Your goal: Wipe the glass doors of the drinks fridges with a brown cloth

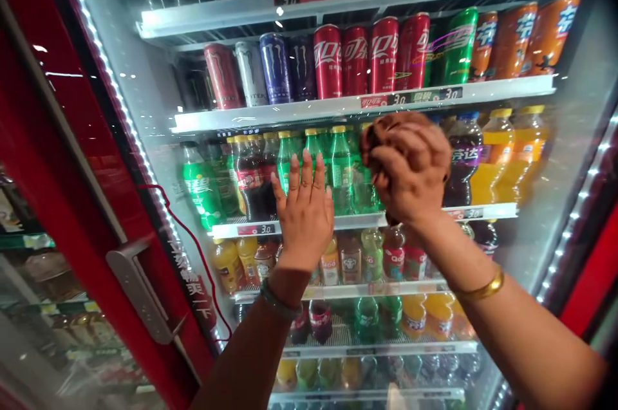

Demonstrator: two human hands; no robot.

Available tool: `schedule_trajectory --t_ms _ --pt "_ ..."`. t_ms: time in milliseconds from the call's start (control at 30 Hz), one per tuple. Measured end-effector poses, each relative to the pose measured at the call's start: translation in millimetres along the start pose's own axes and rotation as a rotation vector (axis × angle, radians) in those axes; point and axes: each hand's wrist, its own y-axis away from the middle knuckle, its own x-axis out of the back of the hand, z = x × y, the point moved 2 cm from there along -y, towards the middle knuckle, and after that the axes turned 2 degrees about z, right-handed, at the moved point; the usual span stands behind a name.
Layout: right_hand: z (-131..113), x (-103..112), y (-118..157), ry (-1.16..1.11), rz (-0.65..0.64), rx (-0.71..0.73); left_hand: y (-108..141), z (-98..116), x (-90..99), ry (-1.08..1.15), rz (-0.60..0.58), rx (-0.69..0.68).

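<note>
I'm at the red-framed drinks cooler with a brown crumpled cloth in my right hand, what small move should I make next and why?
I'd probably slide the brown crumpled cloth a little sideways: your right hand grips it bunched up before the red-framed drinks cooler, while your left hand looks flat, fingers spread and holding nothing.

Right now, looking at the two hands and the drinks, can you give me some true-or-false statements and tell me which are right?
1. The right hand grips a bunched brown cloth. True.
2. The left hand is curled into a fist. False: its fingers are stretched out straight.
3. A gold bracelet circles the right arm. True.
4. The green can stands left of all the red cans. False: it stands between red cans and orange cans.
</note>
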Motion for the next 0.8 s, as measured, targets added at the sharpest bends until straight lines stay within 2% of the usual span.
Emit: schedule_trajectory --t_ms 67,100,200,267,333,367,433,533,600,633,700,733,800 --pt "8 5 8 0.070 0.010 -0.117 1 -14 3.0 0.015 -0.007 -0.019" --pt "2 10 19 0.103 0.012 -0.175 4 -19 3.9 0.029 -0.015 -0.026" --pt "-50 22 57 0.127 -0.013 -0.256 17 -27 5.4 0.076 -0.048 -0.027" --pt "-93 19 67 0.039 -0.073 -0.180 24 -30 7.8 0.103 -0.069 -0.031" --pt "-121 5 54 -0.037 -0.109 -0.052 25 -38 13.0 0.116 -0.078 -0.030" --pt "-125 -5 41 -0.051 -0.115 0.003 23 -44 16.8 0.118 -0.076 -0.021" --pt "-117 -22 10 -0.019 -0.125 0.061 16 -60 25.6 0.123 -0.064 0.015" --pt "-87 -35 -17 0.070 -0.170 -0.091 9 -87 38.1 0.145 -0.053 0.072" --pt "-87 -29 -8 0.115 -0.111 -0.231 15 -104 43.4 0.157 -0.059 0.092" --pt "-96 -24 3 0.135 -0.065 -0.285 20 -110 45.2 0.158 -0.066 0.091" --pt "-132 -15 28 0.157 0.002 -0.327 35 -121 47.6 0.158 -0.081 0.077" --pt "-154 -14 37 0.153 -0.005 -0.313 43 -126 48.7 0.158 -0.087 0.064" --pt "-197 -21 40 0.067 -0.051 -0.171 52 -134 51.6 0.160 -0.095 0.038"
